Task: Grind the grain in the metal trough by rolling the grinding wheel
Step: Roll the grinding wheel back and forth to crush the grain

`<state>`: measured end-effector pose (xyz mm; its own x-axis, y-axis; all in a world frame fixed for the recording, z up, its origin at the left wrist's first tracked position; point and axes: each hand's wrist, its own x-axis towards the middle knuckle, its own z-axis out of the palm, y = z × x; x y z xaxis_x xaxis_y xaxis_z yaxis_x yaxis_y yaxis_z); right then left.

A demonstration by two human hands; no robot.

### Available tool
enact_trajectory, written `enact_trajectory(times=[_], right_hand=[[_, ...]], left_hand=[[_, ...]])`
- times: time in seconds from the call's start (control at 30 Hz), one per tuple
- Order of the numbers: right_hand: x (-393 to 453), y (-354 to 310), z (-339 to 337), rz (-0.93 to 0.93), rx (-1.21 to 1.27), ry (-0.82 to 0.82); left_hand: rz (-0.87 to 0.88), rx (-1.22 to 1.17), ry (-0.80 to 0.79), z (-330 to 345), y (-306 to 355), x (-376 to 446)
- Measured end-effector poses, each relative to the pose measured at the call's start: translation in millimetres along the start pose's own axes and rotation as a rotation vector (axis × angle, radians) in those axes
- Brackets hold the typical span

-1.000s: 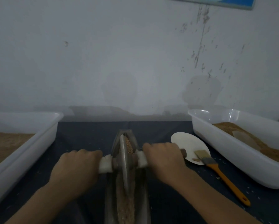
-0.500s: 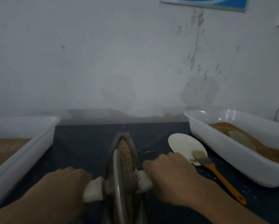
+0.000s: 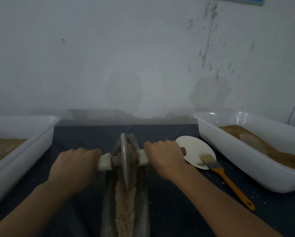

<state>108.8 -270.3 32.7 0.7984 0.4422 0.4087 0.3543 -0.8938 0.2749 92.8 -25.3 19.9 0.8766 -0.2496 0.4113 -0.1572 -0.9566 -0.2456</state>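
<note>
Metal trough (image 3: 144,199) holds grain (image 3: 125,209) — both hands (left hand (image 3: 75,170), right hand (image 3: 165,159)) grip the wheel (image 3: 124,161) axle.

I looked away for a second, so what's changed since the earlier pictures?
The grinding wheel was pulled near, then rolled back to the far end of the metal trough. The left hand and right hand kept their grip. The brush and tubs stayed put.

white tubs (image 3: 228,156), paper disc (image 3: 194,147), orange-handled brush (image 3: 228,182)
</note>
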Motion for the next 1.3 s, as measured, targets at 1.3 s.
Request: enact_trajectory(times=[1.3], right_hand=[[-8.1, -4.1, -13.8, -0.005, -0.004, -0.091]], left_hand=[[-0.012, -0.140, -0.063, -8.9, 1.2, -17.5]])
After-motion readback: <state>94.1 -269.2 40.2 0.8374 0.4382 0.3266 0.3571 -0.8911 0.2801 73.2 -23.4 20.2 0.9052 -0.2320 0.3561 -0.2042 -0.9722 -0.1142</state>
